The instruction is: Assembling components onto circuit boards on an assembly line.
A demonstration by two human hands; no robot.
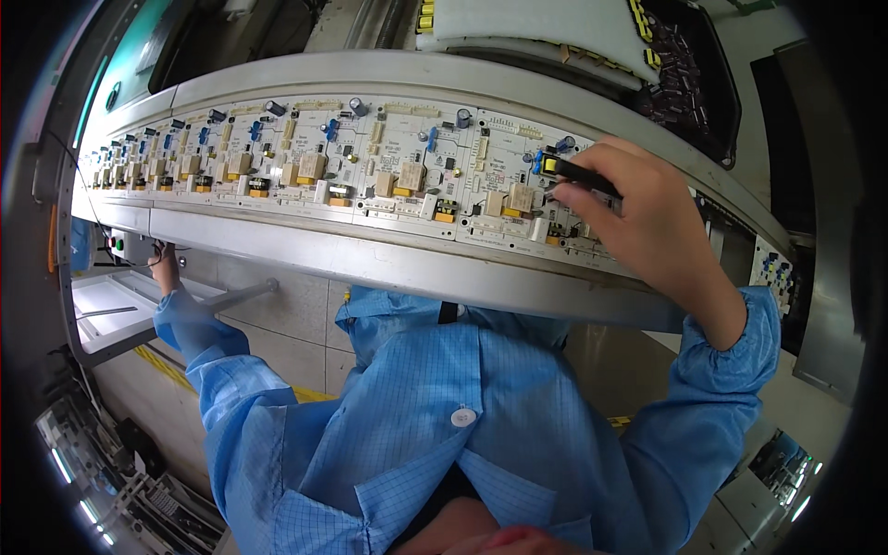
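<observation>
A row of pale circuit boards (365, 148) lies along the metal conveyor (305, 245) in front of me. My right hand (638, 199) is over a board on the right, fingers closed around a thick black stick-like thing (587, 174). Its far end is at a small yellow-and-black component (549, 164), and I cannot tell whether the two are joined. My fingertips hide part of that board. Low at the far left, my left hand (164, 269) is beside the conveyor's near rail, next to a small box with buttons (118, 244). Its fingers are too small and dark to read.
Beyond the conveyor, a white foam sheet (536, 37) has yellow-and-black components along its edges. A black bin (689, 83) of small dark parts stands to its right. A white-topped stand (111, 310) is below my left hand, and another board (772, 273) lies at the far right.
</observation>
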